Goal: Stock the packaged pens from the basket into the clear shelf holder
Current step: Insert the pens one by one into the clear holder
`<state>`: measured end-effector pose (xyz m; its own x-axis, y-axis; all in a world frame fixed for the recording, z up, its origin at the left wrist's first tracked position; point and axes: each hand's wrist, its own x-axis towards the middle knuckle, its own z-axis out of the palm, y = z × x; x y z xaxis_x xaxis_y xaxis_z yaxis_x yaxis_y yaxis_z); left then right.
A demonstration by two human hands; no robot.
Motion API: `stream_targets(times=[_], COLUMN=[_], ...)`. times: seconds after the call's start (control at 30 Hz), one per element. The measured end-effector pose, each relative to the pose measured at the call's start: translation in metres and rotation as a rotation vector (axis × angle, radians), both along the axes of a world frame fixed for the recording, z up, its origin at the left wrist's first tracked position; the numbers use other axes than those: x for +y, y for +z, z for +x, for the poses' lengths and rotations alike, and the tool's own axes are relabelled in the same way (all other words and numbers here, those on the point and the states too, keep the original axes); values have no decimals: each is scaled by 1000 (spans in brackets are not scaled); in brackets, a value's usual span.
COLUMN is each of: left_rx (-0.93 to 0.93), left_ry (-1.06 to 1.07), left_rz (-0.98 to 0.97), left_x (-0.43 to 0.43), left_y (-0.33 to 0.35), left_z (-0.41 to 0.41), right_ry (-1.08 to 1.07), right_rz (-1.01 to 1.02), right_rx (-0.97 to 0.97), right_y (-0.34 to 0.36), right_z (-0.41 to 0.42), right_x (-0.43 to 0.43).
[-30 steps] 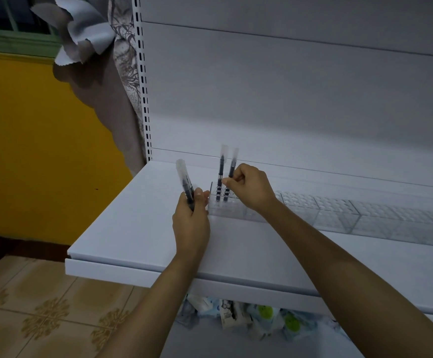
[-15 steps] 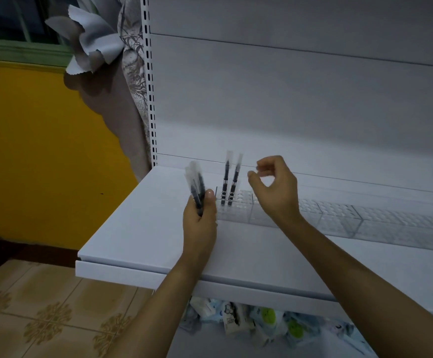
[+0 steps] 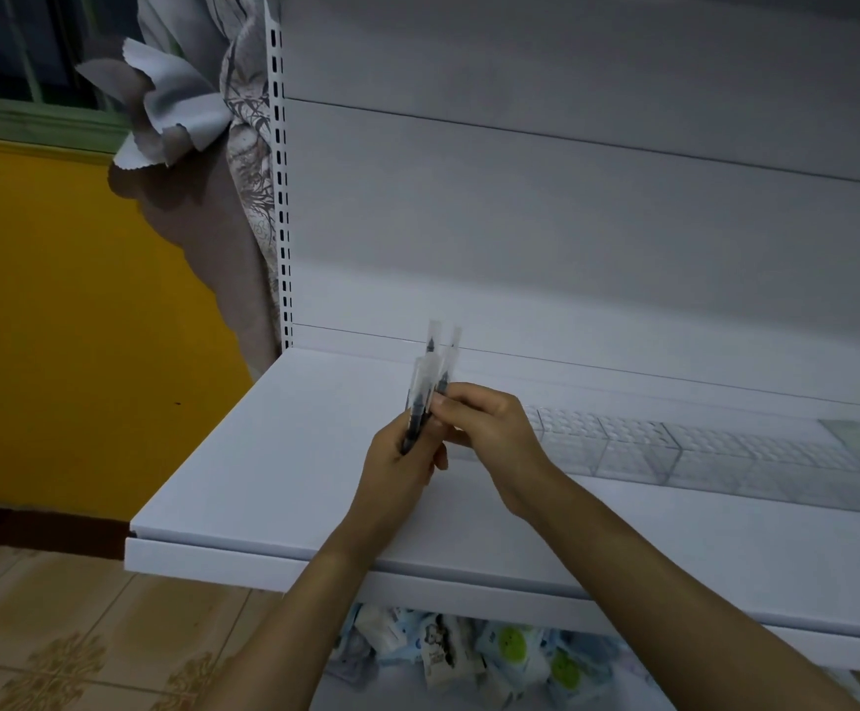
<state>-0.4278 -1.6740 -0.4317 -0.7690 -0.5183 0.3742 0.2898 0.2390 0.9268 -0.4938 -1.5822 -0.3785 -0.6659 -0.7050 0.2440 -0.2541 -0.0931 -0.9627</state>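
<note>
L hand (image 3: pixel 397 464) grips a bunch of packaged pens (image 3: pixel 417 397), long axis near upright. R hand (image 3: pixel 489 428) meets the bunch from the R, fingertips (image 3: pixel 442 402) pinching one sleeve approx. mid-length. Clear holder (image 3: pixel 633 449) lies just behind, running R along the shelf (image 3: pixel 274 454); two pens (image 3: pixel 432 341) stand at its L end. Hidden: holder's L end behind the hands, pen count in bunch. Basket not in view.

white shelf (image 3: pixel 274 469), yellow wall (image 3: pixel 58 325), patterned floor tiles (image 3: pixel 48 654)
</note>
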Motion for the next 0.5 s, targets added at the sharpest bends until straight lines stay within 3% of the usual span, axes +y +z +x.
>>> stream_targets(times=[0.27, 0.4, 0.5], left_rx=[16, 51, 17], left_ry=[9, 13, 47], left_rz=[97, 120, 96], left_x=[-5, -8, -7], left_y=[1, -1, -2], left_z=[-1, -3, -5], right_ry=[-127, -100, -106], right_rz=[-110, 58, 106], right_rx=[-243, -2, 31], right_y=[12, 7, 3], right_z=[-15, -18, -18], right_x=[-7, -1, -2])
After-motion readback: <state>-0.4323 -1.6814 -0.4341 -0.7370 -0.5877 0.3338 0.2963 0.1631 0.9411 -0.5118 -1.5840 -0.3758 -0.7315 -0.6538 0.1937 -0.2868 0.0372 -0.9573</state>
